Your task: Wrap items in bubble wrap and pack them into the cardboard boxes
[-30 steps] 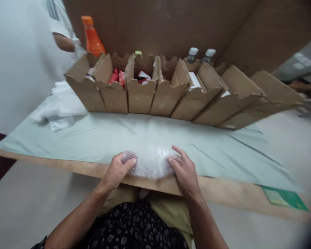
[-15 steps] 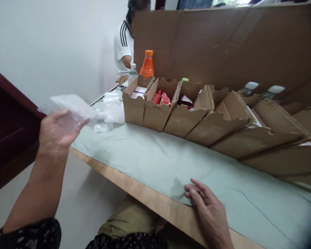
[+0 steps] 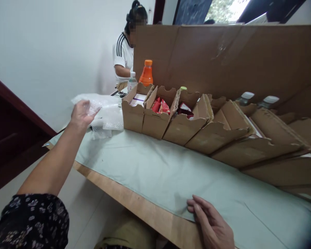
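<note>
My left hand (image 3: 83,112) grips a sheet or bag of clear bubble wrap (image 3: 101,99) at the table's far left, its thumb on top. Just under and beyond it lie more bubble wrap pieces (image 3: 113,119), next to the leftmost carton. At the near edge, my right hand (image 3: 214,221) rests on the pale green cloth (image 3: 150,166) with fingers loosely curved and slightly apart, holding nothing.
Open cardboard bins (image 3: 133,117) stand in a row, with white boxes (image 3: 138,99) and red packets (image 3: 160,105) inside the left ones. Behind rises a tall cardboard panel (image 3: 223,58). An orange bottle (image 3: 146,74) and a clear bottle (image 3: 132,82) stand near a seated person (image 3: 123,58).
My left hand has carried the bubble wrap rightward and away from me, over the other pieces. The view has tilted up slightly; my right hand stays at the table edge.
</note>
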A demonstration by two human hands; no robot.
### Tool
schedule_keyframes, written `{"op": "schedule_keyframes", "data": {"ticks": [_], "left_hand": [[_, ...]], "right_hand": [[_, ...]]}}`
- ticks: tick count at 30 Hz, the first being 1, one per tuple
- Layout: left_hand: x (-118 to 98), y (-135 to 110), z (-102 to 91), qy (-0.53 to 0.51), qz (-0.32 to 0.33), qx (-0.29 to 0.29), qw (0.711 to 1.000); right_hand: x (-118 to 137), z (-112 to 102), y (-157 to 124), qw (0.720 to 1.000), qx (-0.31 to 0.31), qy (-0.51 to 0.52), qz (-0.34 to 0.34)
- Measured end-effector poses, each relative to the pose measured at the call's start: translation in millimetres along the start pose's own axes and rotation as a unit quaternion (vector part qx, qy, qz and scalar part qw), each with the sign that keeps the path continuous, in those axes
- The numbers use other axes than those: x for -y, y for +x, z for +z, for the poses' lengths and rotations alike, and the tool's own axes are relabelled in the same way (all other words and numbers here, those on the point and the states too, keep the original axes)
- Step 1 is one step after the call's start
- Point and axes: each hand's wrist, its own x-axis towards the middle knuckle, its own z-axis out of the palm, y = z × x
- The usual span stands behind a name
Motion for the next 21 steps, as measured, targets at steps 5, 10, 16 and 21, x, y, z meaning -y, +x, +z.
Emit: {"op": "schedule_keyframes", "data": {"ticks": [5, 10, 16, 21], "left_hand": [[30, -55, 0.6, -0.13, -0.214, -0.048, 0.967], [25, -150, 3.4, -0.25, -0.307, -0.066, 0.916], [32, -254, 45.8, -0.016, -0.242, 0.3, 0.923], [29, -251, 131.0, 0.128, 0.04, 0.357, 0.925]], "right_hand": [[0, -2, -2, 1.0, 0.009, -0.006, -0.005], [-1, -2, 0, 1.0, 0.022, 0.008, -0.006], [11, 7, -11, 0.998, 0.045, 0.044, -0.009], [14, 3, -21, 0.995, 0.065, 0.059, -0.046]]}}
